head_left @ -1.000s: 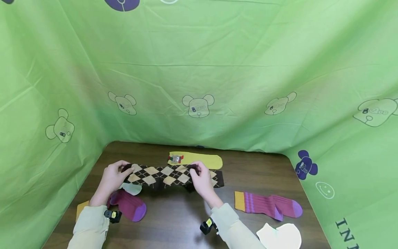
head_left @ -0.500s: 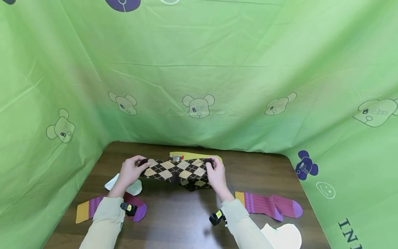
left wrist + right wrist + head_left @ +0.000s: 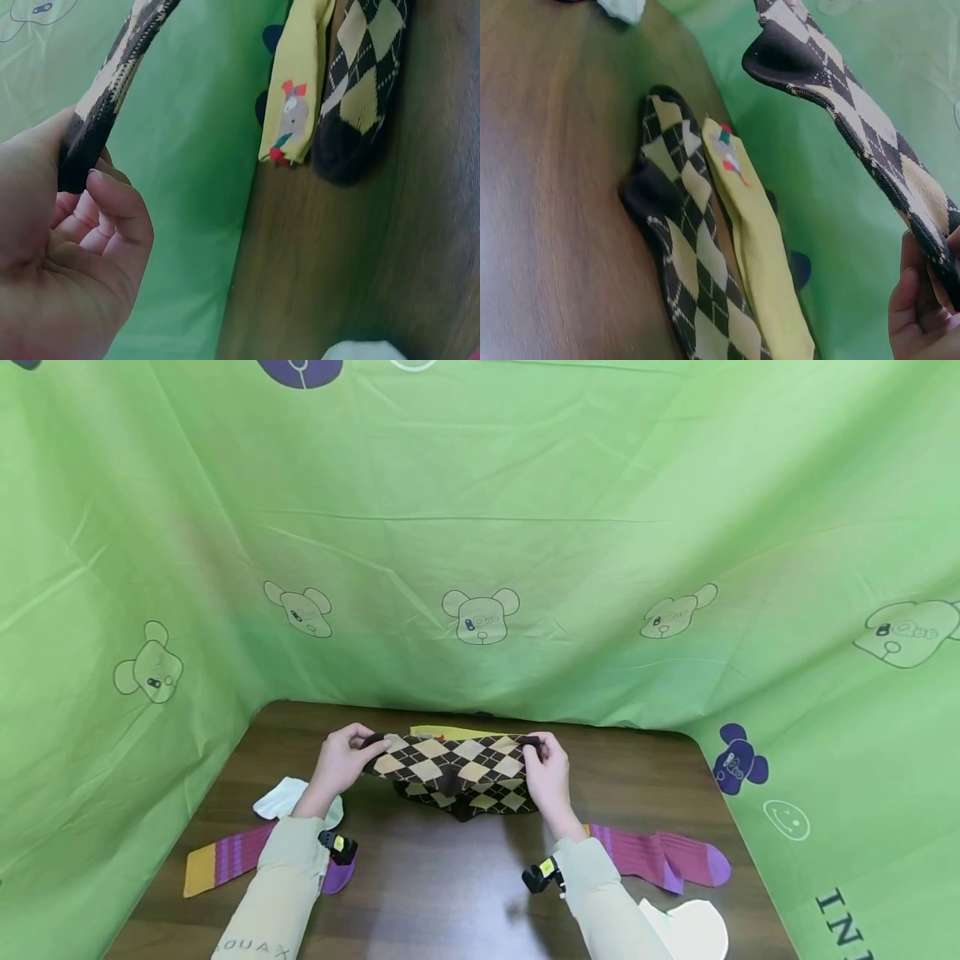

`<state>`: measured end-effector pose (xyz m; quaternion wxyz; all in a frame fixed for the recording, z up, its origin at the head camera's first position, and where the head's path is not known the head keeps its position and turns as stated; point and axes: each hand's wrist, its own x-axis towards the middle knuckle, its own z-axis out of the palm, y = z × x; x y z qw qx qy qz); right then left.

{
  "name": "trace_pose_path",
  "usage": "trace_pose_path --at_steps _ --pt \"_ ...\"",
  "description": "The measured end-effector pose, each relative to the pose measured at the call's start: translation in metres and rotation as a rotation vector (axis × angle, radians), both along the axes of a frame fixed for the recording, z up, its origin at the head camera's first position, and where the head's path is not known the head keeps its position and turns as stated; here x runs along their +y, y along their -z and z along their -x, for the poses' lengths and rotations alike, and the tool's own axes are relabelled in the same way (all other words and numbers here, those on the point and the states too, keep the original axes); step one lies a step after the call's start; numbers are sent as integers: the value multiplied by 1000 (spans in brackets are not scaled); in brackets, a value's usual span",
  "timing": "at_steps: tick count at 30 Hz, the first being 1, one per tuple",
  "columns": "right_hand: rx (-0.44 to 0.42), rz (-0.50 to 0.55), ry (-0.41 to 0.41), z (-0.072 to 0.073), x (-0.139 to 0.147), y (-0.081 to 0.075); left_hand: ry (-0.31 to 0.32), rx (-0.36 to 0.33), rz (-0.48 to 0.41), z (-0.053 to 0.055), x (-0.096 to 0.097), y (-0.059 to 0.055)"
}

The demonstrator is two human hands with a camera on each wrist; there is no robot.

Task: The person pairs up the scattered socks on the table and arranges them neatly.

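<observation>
Stretched level between both hands is a black-and-cream argyle sock [image 3: 471, 760], held above the table. My left hand [image 3: 341, 764] pinches its toe or cuff end, which is dark, between thumb and fingers. At the other end, my right hand [image 3: 550, 777] pinches the dark edge. Beneath the held sock, a matching argyle sock [image 3: 701, 255] lies flat on the table, partly hidden in the head view. Right behind that one lies a yellow sock [image 3: 754, 225] with a small animal picture, mostly covered in the head view.
On the left of the wooden table [image 3: 435, 893] lie a white sock [image 3: 281, 797] and a maroon-purple sock with a yellow cuff [image 3: 225, 860], partly under my left forearm. A matching maroon sock [image 3: 652, 856] and a white sock [image 3: 690, 927] lie right. Green cloth [image 3: 480, 552] surrounds the table.
Both hands have moved right and slightly farther away, carrying the argyle sock over the matching one. The held sock now hides more of the yellow sock; the left white sock shows more.
</observation>
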<state>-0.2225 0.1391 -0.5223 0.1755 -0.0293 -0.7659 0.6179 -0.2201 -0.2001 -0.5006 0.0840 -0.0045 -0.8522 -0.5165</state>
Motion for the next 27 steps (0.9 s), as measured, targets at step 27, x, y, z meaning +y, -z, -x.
trace_pose_path --at_steps 27 --pt "-143 4 70 3 33 23 -13 -199 -272 25 35 27"
